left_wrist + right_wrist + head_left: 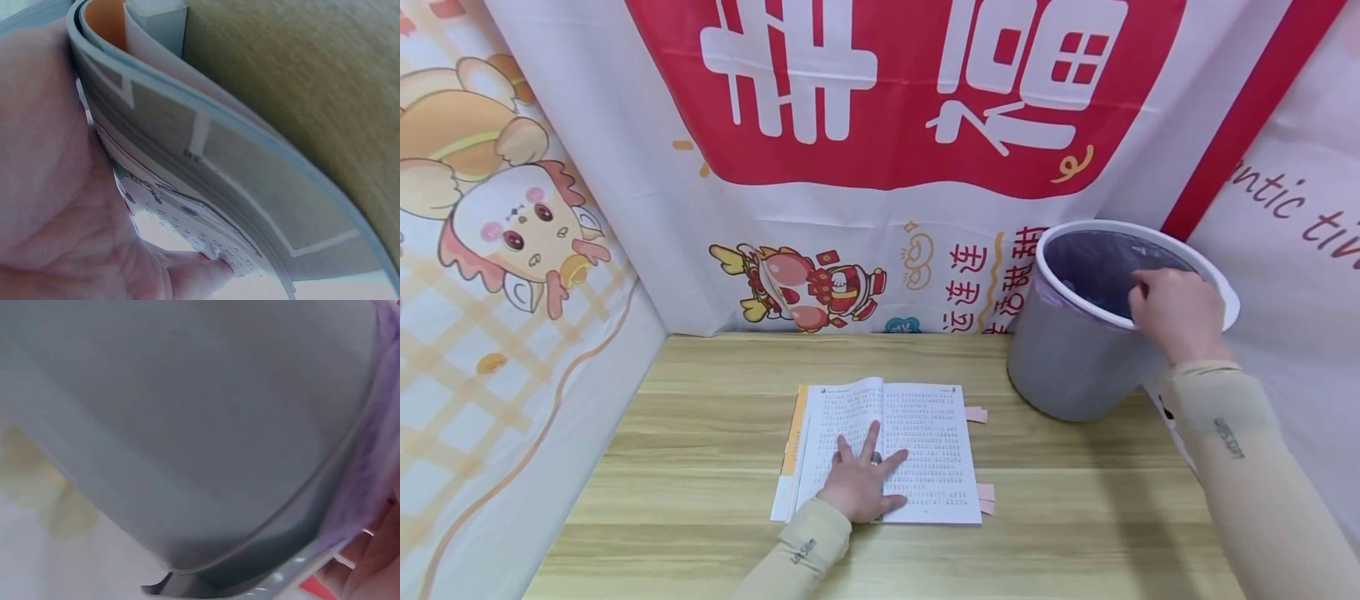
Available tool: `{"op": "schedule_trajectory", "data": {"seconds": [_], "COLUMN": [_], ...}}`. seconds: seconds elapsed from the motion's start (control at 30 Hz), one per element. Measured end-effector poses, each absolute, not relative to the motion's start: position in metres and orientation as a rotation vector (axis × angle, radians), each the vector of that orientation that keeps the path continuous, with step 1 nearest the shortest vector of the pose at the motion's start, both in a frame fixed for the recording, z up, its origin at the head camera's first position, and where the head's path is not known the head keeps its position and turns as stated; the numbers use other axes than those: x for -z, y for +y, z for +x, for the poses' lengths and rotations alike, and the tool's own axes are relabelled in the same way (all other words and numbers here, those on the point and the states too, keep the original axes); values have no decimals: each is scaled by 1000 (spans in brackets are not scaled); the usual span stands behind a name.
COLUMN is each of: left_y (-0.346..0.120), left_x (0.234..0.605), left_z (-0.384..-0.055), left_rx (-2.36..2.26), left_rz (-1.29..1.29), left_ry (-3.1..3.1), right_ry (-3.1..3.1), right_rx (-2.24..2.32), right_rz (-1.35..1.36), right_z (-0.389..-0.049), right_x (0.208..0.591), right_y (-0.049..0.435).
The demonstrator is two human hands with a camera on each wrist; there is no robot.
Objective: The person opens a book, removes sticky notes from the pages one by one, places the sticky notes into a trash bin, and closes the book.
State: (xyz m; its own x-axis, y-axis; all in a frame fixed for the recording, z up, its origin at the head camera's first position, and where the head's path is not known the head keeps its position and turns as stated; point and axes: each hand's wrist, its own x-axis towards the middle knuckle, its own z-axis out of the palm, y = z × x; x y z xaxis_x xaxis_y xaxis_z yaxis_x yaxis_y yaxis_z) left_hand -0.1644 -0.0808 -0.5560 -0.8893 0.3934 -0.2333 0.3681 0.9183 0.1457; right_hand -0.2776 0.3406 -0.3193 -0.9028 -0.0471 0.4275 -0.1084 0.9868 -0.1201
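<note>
An open book (925, 442) lies on the wooden table, its pages covered in small print. My left hand (857, 486) rests on the pages near the middle fold, fingers spread, with a ring on one finger. In the left wrist view the palm (56, 162) is beside the curved pages of the book (206, 144). Over the near rim of a grey trash bin (1067, 358) is my right hand (1180, 312), its fingers curled above the opening. Close to the bin's purple liner (369, 444), the right wrist view shows only part of the fingers; whether they hold anything is hidden.
Pink tabs (985, 498) stick out from the book's right edge. The bin stands at the back right corner of the table (700, 433), against a printed cloth (820, 208). Another patterned cloth (512, 350) hangs along the left side.
</note>
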Motion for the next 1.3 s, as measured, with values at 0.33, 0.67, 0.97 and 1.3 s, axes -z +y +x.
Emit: {"op": "schedule_trajectory", "data": {"seconds": [0.33,0.67,0.97,1.3], "left_y": [-80,-79,-79,-79], "left_x": [554,556,556,558], "left_z": [-164,-166,-167,-168], "left_rx": [-152,-142,-139,-157], "left_rz": [580,591,596,592], "left_ry": [2827,2826,2834,2825], "right_ry": [-2361,-2022,-2291,-2734], "right_rx": [-327,-584,-778,-1056], "right_rz": [165,280,239,-37], "right_z": [-234,-188,-154,-116], "right_x": [313,365,451,532], "right_y": [295,260,243,209]}}
